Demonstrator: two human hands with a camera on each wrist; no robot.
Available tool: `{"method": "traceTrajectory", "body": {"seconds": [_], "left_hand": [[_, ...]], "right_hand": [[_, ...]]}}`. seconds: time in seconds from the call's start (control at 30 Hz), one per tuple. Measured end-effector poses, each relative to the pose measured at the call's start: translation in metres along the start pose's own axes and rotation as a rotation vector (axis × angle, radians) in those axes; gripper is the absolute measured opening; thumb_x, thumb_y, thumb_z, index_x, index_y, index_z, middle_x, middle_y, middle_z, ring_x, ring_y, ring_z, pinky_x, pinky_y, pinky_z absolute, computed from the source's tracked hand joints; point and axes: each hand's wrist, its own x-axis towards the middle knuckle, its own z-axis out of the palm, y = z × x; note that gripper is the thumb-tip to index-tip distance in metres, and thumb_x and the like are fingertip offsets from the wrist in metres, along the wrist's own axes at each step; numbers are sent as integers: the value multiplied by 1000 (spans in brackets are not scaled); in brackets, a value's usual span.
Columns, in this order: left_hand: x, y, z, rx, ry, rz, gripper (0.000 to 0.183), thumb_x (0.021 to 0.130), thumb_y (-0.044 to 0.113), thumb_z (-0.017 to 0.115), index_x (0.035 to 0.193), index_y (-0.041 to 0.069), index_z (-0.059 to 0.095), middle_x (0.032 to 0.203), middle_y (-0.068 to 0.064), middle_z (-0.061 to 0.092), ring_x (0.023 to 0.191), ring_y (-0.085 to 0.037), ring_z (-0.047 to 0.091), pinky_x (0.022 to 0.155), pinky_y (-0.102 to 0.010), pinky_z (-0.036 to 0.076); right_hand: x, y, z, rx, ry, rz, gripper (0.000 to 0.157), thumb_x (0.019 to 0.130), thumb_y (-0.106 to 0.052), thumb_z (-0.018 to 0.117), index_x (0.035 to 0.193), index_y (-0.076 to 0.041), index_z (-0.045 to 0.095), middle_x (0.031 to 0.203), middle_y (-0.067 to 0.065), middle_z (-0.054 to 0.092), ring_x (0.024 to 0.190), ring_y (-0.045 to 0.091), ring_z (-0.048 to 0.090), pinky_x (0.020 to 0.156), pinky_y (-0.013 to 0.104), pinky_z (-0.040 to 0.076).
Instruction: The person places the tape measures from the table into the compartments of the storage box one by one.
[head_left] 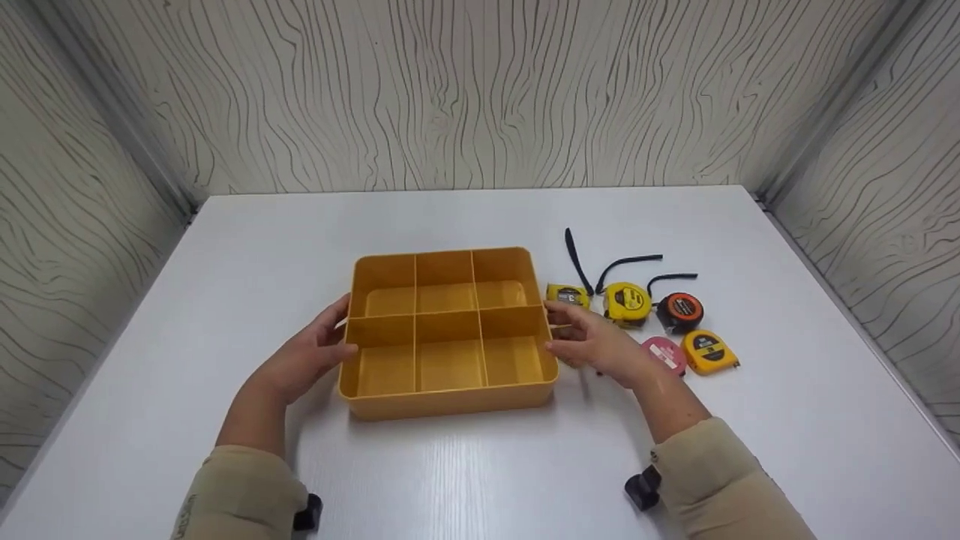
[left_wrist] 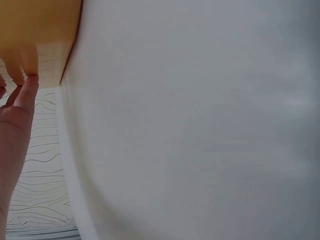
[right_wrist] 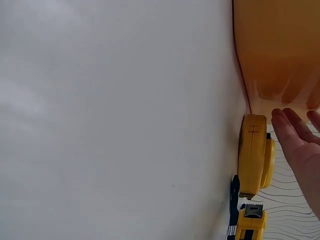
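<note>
A yellow-orange box (head_left: 450, 403) with two rows of compartments sits on the white table, its compartments bare inside. Against its left wall, the fingertips of my left hand (head_left: 306, 358) touch the side, the thumb near the rim; the left wrist view shows the fingers (left_wrist: 29, 92) fairly straight. On the opposite side my right hand (head_left: 600, 346) stands at the right wall with its fingers extended; whether every fingertip touches is unclear. In the right wrist view a yellow tape measure (right_wrist: 251, 155) stands beside those fingers (right_wrist: 286, 127).
Several tape measures lie right of the box: a yellow one (head_left: 568, 295) close to the wall, another yellow one (head_left: 627, 301), a black-and-red one (head_left: 681, 311), an orange-yellow one (head_left: 709, 352) and a pink one (head_left: 664, 354) partly behind my right wrist. Wood-grain panels (head_left: 435, 97) enclose the table.
</note>
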Motion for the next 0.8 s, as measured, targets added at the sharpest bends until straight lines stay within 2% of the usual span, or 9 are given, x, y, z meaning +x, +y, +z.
{"method": "traceTrajectory", "body": {"seconds": [0.13,0.3,0.43,0.67,0.8], "left_hand": [[1,-1,-1,-15,-19,0,86,77,35,71,144,38,17,151,10,14,137,-17,21,107,-42,24],[2,-2,-3,-32,-27,-7,83,80,30,69,144,38,17,151,10,14,136,-17,21,107,-41,24],[1,-1,-3,-39,-30,4,85,79,30,70,145,36,17,151,10,14,137,-17,21,107,-41,24],[2,-3,-3,-115,-96,86,81,84,16,64,147,28,14,152,3,11,137,-20,19,108,-40,22],[3,-4,-3,-112,-100,84,81,84,16,64,147,28,14,152,3,11,137,-21,19,108,-40,22]], "right_hand": [[-3,4,-9,10,27,-39,52,86,-28,64,134,-28,43,131,-1,49,121,19,47,95,36,43],[-5,10,-19,5,73,-87,49,87,-25,62,133,-19,46,132,6,49,122,24,45,97,37,42],[-5,18,-24,-4,117,-92,50,87,-22,62,133,-14,45,134,7,47,123,25,45,99,38,39],[-5,27,-28,-6,191,-17,51,85,-20,65,133,-18,46,132,4,49,122,22,45,98,37,40],[-3,31,-31,-32,228,47,50,84,-20,65,131,-20,47,130,0,50,122,19,45,100,38,38]]}}
